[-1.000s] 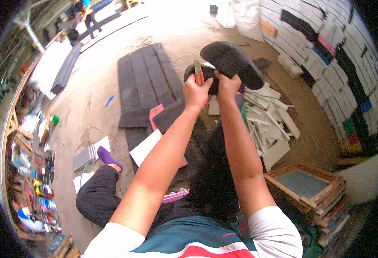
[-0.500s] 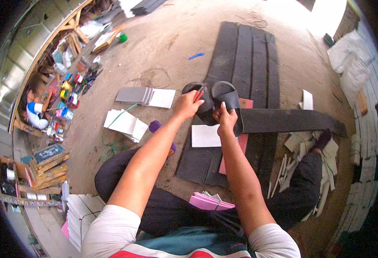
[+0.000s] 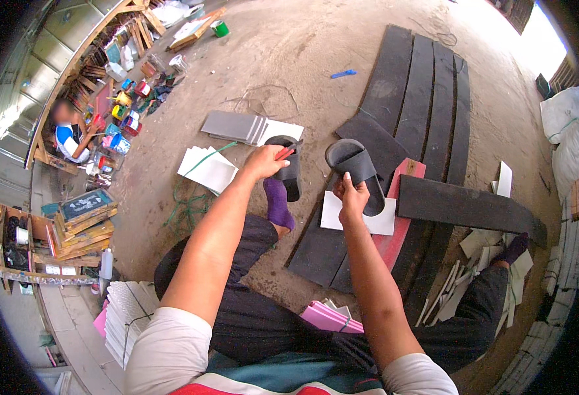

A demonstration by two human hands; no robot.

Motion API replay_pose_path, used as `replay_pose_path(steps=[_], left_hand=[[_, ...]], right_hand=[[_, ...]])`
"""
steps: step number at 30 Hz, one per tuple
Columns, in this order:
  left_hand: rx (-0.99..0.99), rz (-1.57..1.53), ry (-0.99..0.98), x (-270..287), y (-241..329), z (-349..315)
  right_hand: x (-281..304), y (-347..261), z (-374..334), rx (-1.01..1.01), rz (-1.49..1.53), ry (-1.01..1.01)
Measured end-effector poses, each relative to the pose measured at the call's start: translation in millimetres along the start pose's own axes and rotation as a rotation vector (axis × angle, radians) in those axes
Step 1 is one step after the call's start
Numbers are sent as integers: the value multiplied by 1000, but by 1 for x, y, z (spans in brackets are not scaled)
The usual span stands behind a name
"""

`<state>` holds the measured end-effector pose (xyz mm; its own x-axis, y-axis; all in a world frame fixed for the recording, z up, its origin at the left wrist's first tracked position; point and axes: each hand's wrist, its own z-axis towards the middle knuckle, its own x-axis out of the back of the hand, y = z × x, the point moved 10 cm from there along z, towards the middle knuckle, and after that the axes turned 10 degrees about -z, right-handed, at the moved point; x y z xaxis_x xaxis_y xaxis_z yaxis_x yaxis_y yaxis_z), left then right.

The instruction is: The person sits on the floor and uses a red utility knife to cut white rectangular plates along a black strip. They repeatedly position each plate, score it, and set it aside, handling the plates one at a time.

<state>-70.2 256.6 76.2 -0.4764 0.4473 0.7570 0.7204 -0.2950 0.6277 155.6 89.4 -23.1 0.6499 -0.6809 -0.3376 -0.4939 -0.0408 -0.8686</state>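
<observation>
My left hand (image 3: pixel 267 162) is closed on a black slide sandal (image 3: pixel 290 176), hanging beside my purple-socked foot (image 3: pixel 277 205). A slim red object (image 3: pixel 284 153) is also pinched in these fingers; its kind is not clear. In my right hand (image 3: pixel 351 199), closed with the thumb on top, is the other black slide sandal (image 3: pixel 355 161), its strap facing up. That sandal is over a white rectangular sheet (image 3: pixel 332 219) and a dark rubber-like strip. Under the sheet's right side runs a reddish-pink strip (image 3: pixel 401 245).
Long black strips (image 3: pixel 427 99) lie on the floor ahead, one crossing (image 3: pixel 464 205) to the right. Grey and white sheets (image 3: pixel 233 125) lie left, near green string (image 3: pixel 187 209). Pink sheets (image 3: pixel 325 317) rest by my lap. Another person (image 3: pixel 71 138) sits far left among paint cans.
The sandals have moved apart: the left hand brought one leftward toward my foot, while the right hand keeps the other over the white sheet. The whole view has also shifted.
</observation>
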Motion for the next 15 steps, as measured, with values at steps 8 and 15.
replay_pose_path(steps=[8, 15], left_hand=[[141, 154, -184, -36, -26, -23], [2, 99, 266, -37, -6, -52]], right_hand=[[11, 12, -23, -94, -75, 16], [40, 3, -46, -119, 50, 26]])
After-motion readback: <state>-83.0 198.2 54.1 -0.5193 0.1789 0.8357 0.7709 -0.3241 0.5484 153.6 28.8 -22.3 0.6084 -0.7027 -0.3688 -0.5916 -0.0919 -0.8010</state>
